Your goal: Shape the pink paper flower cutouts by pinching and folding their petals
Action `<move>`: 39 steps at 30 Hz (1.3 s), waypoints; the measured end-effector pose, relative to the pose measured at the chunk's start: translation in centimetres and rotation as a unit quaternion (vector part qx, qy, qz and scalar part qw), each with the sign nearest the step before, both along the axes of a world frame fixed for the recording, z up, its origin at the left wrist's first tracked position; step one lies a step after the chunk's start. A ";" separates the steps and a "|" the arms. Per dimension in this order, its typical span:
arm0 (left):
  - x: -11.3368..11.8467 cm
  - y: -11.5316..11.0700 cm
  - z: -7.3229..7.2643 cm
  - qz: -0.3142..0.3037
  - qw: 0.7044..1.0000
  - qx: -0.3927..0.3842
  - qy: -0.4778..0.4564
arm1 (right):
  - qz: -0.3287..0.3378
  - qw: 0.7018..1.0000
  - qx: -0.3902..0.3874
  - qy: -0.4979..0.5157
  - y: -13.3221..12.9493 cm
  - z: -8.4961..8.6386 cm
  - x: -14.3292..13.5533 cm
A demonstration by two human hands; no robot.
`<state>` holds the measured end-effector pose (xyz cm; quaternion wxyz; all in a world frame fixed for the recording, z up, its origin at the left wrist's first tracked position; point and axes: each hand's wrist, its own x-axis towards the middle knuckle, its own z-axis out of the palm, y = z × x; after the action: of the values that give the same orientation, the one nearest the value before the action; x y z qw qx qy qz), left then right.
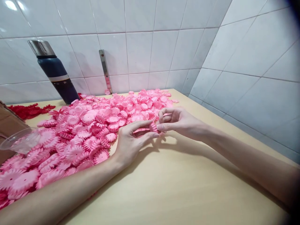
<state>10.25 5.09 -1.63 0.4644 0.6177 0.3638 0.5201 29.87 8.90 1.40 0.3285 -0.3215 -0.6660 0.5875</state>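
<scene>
Between my two hands is a small pink scalloped petal disc (153, 127), seen partly edge-on. My left hand (133, 137) pinches it between thumb and fingertips from the left. On the other side, my right hand (177, 122) has its thumb and index finger closed at the disc's right edge; its other fingers are curled. Whether the right fingers hold a separate small piece is too small to tell. A large heap of similar pink petal discs (90, 116), several with a tiny centre hole, spreads behind and to the left of my left hand.
A dark blue bottle (58, 73) with a steel cap stands behind the heap. Red pieces (31, 111) lie at the back left. A clear plastic cup (25, 140) lies near a cardboard box (10, 125). Tiled walls border the pale table (178, 187); a metal strip (105, 70) is fixed behind.
</scene>
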 end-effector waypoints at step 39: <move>0.2 0.3 0.2 -0.010 1.000 -0.013 0.002 | -0.008 0.998 -0.023 0.054 -0.2 -1.5 0.5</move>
<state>10.47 5.37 -1.44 0.4768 0.6159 0.3654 0.5097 30.36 8.71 -0.09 0.3615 -0.3024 -0.6307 0.6166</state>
